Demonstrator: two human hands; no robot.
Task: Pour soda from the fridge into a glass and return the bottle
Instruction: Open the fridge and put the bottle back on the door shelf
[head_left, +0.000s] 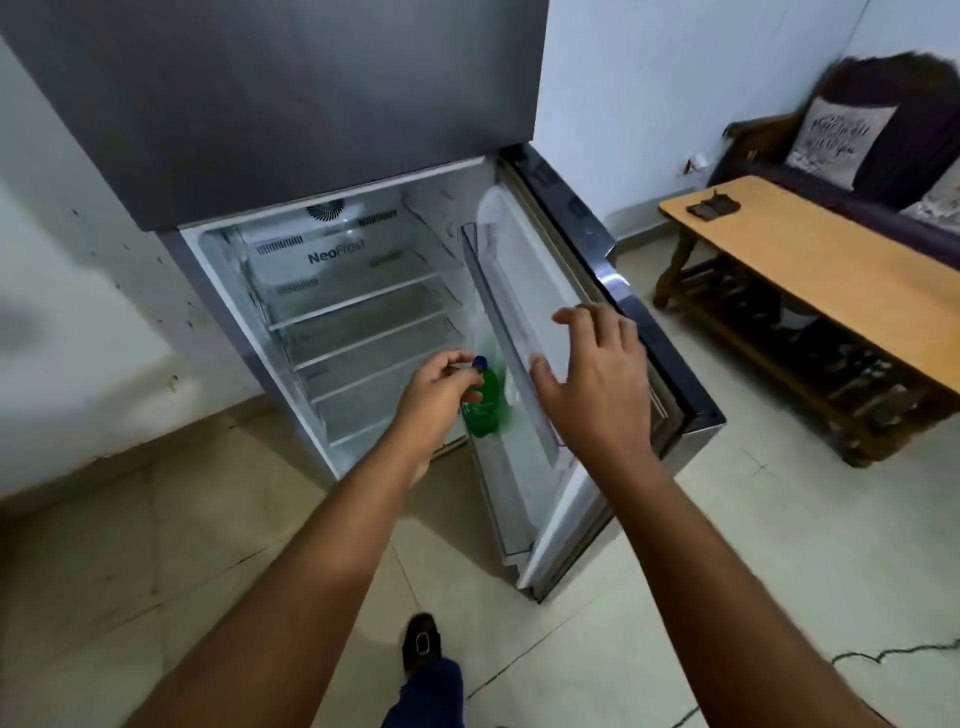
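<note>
A green soda bottle (488, 405) with a blue cap stands in the rack of the open fridge door (524, 291). My left hand (441, 389) has its fingers closed around the bottle's neck, just below the cap. My right hand (597, 379) hovers open over the door's inner side, to the right of the bottle, fingers spread and holding nothing. The fridge (337, 291) compartment shows bare glass shelves. No glass is in view.
A wooden table (810, 254) with a dark wallet-like object (711, 207) stands to the right, with a dark sofa and cushions (841, 140) behind it. My shoe (422, 642) is on the tiled floor below. A white wall runs along the left.
</note>
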